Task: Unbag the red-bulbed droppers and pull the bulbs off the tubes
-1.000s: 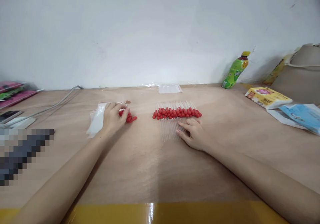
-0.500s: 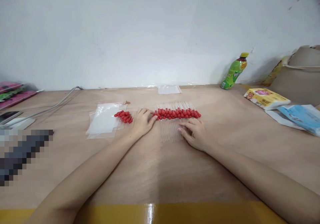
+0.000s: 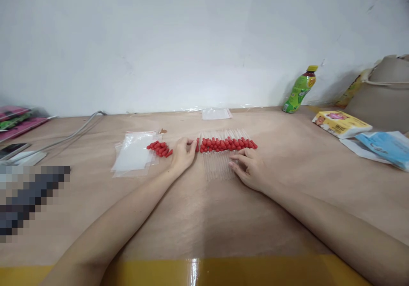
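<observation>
Two rows of clear tubes with red bulb ends [image 3: 223,144] lie mid-table, the bulbs meeting in a band and the clear stems [image 3: 219,167] pointing to the wall and toward me. My left hand [image 3: 183,155] is at the band's left end, thumb and fingers drawn together beside a red piece; what they pinch is too small to make out. Over the lower stems on the right rests my right hand [image 3: 251,167], its thumb and fingers slightly apart, with nothing visible between them. A small pile of red bulbs [image 3: 159,148] lies left of my left hand.
Clear plastic bags [image 3: 132,156] lie left of the pile, and another bag [image 3: 216,114] near the wall. At the right are a green bottle [image 3: 300,91], a yellow tissue pack [image 3: 340,124] and a blue packet [image 3: 383,147]. A grey cable [image 3: 79,128] crosses the left side.
My left hand's thumb and fingers have drawn closer together, uncovering red pieces at the band's left end. My right hand has barely moved.
</observation>
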Demonstrator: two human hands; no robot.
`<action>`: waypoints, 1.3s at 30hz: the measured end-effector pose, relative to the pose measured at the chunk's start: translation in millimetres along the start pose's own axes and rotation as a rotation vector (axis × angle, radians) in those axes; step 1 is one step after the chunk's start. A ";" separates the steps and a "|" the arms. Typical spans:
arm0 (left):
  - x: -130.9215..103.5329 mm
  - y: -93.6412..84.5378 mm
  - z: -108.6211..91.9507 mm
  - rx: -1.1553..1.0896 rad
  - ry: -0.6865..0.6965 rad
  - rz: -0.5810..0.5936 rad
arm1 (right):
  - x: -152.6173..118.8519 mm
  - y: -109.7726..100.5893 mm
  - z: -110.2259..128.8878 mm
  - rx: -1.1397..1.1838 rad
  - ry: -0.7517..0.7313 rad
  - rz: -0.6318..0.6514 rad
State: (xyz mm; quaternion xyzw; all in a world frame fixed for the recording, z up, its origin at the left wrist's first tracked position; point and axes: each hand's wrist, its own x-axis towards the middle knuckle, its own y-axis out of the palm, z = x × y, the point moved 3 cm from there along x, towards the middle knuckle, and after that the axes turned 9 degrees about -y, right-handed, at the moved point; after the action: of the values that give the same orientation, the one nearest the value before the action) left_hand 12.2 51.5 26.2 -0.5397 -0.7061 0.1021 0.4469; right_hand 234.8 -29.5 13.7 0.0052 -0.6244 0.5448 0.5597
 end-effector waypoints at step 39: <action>-65.5 -26.2 -40.0 -0.070 0.591 0.336 | 6.2 0.6 26.5 0.053 -0.405 0.016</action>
State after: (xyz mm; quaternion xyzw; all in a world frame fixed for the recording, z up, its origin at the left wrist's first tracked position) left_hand 25.5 -28.4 31.7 -0.6698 -0.4506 -0.0109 0.5901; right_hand 213.8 -43.7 23.6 0.1246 -0.7097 0.5532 0.4180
